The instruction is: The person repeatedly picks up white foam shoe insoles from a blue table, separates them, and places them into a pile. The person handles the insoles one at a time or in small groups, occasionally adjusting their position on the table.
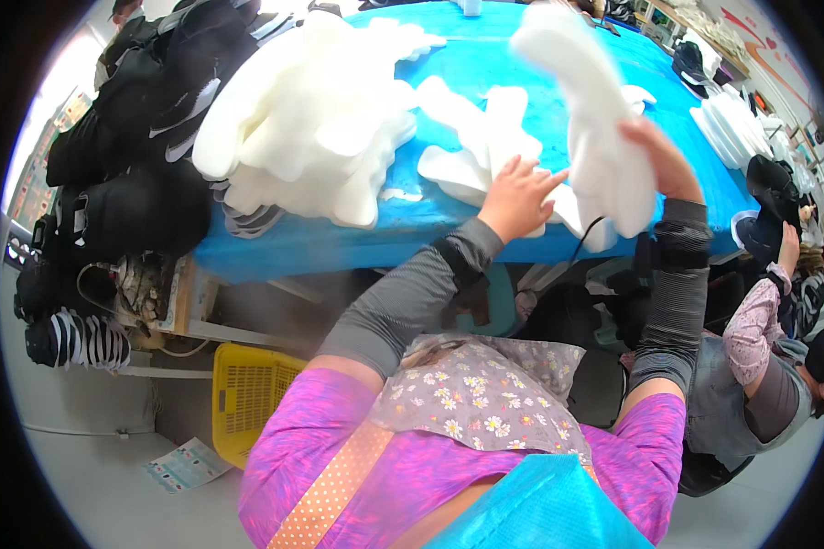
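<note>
Blue cloth (540, 508) is seen below all fingers. White pad (604, 174) is gripped upright, left of right hand's (666, 160) fingers; left hand's (519, 201) are spread over loose pads (506, 119), contact unclear.

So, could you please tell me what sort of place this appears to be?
Most likely a footwear workshop: white sole-shaped pieces are heaped on a blue-covered table, black items that look like shoe parts are piled at the left, and another person is at the right.

A blue-covered table (339, 254) bears a heap of white pads (311, 137) at left and loose white pieces (453, 172) mid-table.
</note>
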`<action>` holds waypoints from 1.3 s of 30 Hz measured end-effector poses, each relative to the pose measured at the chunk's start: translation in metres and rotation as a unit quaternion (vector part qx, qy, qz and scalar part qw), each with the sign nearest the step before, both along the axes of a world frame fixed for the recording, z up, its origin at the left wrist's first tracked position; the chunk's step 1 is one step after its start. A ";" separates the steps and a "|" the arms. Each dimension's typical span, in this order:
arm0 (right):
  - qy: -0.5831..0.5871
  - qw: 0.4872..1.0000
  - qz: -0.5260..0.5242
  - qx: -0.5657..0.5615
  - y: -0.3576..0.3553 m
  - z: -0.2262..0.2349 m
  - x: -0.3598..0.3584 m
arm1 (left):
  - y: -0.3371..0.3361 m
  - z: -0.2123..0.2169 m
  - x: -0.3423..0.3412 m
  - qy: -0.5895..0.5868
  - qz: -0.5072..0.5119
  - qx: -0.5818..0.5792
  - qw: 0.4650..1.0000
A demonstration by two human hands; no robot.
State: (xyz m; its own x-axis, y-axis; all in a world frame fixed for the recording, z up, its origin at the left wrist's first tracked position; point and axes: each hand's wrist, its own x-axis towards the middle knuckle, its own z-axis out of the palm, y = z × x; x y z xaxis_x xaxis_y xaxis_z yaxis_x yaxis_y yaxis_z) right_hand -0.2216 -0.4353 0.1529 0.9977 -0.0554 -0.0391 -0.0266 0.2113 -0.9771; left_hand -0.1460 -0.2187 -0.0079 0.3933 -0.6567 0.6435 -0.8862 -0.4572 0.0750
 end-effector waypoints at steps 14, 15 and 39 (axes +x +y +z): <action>-0.126 0.972 -0.099 0.171 -0.016 -0.074 -0.061 | 0.020 0.079 -0.034 0.623 -0.391 -0.227 0.639; -0.152 0.967 -0.009 0.204 -0.010 -0.078 -0.060 | 0.027 0.088 -0.047 0.617 -0.449 -0.197 0.615; -0.028 0.997 0.060 0.040 0.151 -0.148 -0.075 | 0.124 0.016 -0.087 0.583 -0.208 -0.463 0.634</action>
